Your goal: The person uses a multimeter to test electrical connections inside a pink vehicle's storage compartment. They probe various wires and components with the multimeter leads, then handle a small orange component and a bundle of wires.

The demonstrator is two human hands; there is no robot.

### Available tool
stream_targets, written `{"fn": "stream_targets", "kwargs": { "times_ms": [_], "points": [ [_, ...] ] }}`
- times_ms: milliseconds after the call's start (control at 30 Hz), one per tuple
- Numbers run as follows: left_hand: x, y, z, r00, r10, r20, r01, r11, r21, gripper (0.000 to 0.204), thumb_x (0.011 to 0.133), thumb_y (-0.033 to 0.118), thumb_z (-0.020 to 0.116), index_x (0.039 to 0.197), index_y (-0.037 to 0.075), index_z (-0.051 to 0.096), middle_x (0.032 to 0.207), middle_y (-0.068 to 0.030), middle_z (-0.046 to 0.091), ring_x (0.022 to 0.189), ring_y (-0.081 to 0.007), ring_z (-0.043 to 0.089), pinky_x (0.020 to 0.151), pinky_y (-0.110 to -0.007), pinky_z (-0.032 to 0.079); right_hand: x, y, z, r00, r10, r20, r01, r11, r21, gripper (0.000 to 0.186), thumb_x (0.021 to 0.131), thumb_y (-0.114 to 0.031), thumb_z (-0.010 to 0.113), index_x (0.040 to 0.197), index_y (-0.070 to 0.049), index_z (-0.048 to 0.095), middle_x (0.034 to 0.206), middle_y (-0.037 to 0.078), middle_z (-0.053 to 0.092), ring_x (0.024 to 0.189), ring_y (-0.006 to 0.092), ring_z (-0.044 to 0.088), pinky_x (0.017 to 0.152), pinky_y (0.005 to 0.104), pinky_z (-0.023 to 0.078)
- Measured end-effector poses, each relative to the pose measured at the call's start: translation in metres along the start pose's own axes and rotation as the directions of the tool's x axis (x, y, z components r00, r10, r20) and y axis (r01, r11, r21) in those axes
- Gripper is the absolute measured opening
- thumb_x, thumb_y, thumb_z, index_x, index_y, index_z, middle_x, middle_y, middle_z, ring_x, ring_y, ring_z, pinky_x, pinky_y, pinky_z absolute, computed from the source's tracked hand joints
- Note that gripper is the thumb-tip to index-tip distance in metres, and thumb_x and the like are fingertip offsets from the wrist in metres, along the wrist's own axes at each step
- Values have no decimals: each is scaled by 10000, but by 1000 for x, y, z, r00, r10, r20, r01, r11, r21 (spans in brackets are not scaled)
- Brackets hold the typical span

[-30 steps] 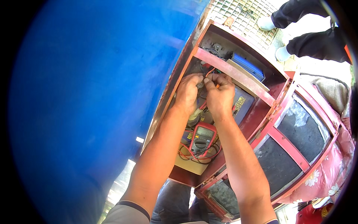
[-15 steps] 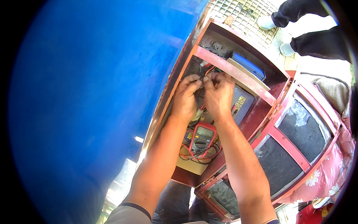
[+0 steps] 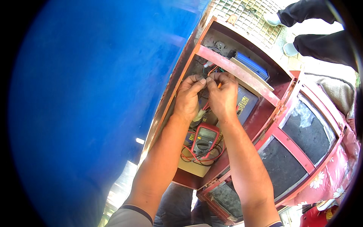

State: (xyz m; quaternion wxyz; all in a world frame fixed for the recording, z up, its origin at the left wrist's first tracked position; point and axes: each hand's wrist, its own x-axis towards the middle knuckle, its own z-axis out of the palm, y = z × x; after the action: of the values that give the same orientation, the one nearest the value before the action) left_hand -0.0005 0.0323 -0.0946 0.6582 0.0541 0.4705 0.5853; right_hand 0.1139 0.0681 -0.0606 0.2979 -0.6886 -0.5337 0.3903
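Two bare hands are at work inside an opened red metal compartment (image 3: 242,72), reached from below with both forearms extended. Left hand (image 3: 188,99) and right hand (image 3: 223,96) meet at the fingertips and pinch a bundle of thin wires (image 3: 210,70), red, orange and white strands showing just above the knuckles; both grips are closed on that wiring, though which strand each finger holds cannot be told. Wiring sits high in the compartment, just under the red crossbar (image 3: 236,70). Below the wrists a red-cased multimeter (image 3: 204,139) lies face up on a pale board, its red and black test leads (image 3: 196,157) coiled loosely about it. Contents of the compartment: a dark battery block (image 3: 245,104) beside the right hand, a blue-topped unit (image 3: 252,66) further back, and small fittings near the top that are too blurred to identify. Risk assessment: fingers are bare near what appear to be battery connections, so a stripped end slipping could touch metal framing and short; strain on the thin strands could pull a joint loose; the loose leads could snag a wrist and drag the meter off its board. A blue panel (image 3: 94,106) fills the left of the view; another person's dark-clad legs (image 3: 321,36) stand at upper right
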Motion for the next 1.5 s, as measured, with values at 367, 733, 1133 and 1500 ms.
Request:
{"fn": "stream_targets", "kwargs": {
  "times_ms": [367,733,1133,1500],
  "points": [
    [1,-4,4,998,57,-33,-56,998,36,161,1020,4,708,1181,13,717,1113,-51,741,1047,-139,672,982,-307,528,2,-3,-5,996,73,59,-75,997,17,170,912,-135,770,990,12,806,1129,181,732,1177,360,609,1065,454,469],
    [-1,-14,2,987,143,-75,-133,984,122,145,996,1,750,1139,4,770,1200,-63,730,1129,-161,668,1024,-321,520,8,-1,-8,992,71,106,-80,993,85,213,952,-127,754,1030,67,793,1045,118,709,933,205,643,833,363,527],
    [-7,-9,3,880,451,150,-406,548,732,276,967,-107,668,1201,10,754,1310,-100,696,1210,-198,670,1082,-331,512,18,-29,-27,910,323,259,-360,926,112,208,891,-111,689,975,43,801,782,153,739,716,221,694,750,398,574],
    [-15,-2,33,782,590,199,-392,219,893,296,896,-71,708,1181,11,711,1105,-138,722,903,-251,704,835,-371,575,19,-5,-24,905,280,319,-345,924,166,213,906,-122,680,980,39,798,805,170,750,740,235,713,761,404,576]
  ]
}}
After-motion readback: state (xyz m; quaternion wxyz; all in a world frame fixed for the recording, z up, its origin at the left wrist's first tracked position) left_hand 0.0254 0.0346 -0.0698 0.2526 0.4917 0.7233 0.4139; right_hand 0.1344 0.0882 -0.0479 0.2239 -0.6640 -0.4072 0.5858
